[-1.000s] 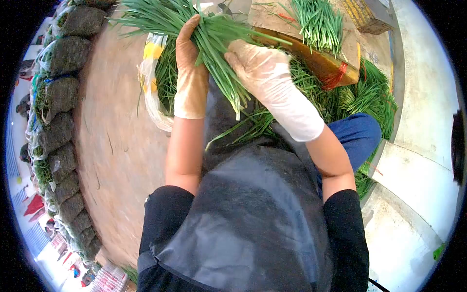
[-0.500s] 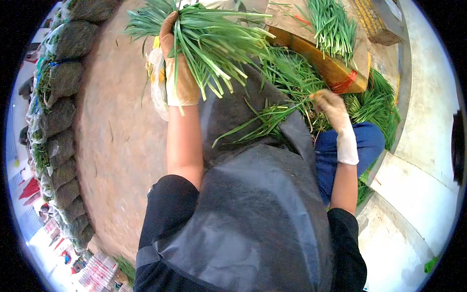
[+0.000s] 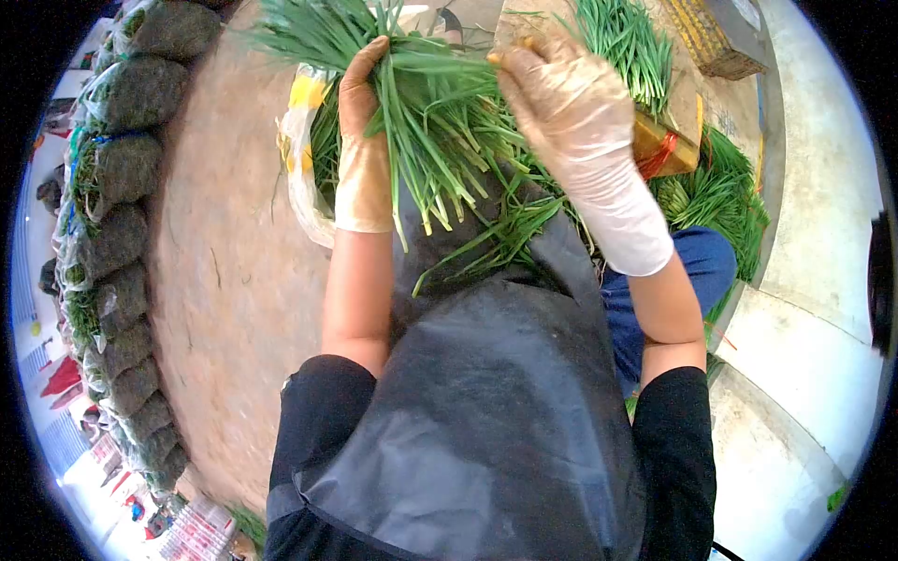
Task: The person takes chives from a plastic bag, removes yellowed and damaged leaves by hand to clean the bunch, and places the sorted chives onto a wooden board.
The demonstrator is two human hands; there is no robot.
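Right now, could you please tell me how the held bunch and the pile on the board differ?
The bunch is gripped in the left hand; the pile lies on the board. The bunch fans out; the pile lies more neatly side by side. Both are green with pale ends.

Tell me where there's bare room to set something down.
Mostly bare: the brown floor between the row of sacks and the left forearm, and the pale slabs right of the knee. Crowded: between the left hand and right hand, where green stalks fill the gap.
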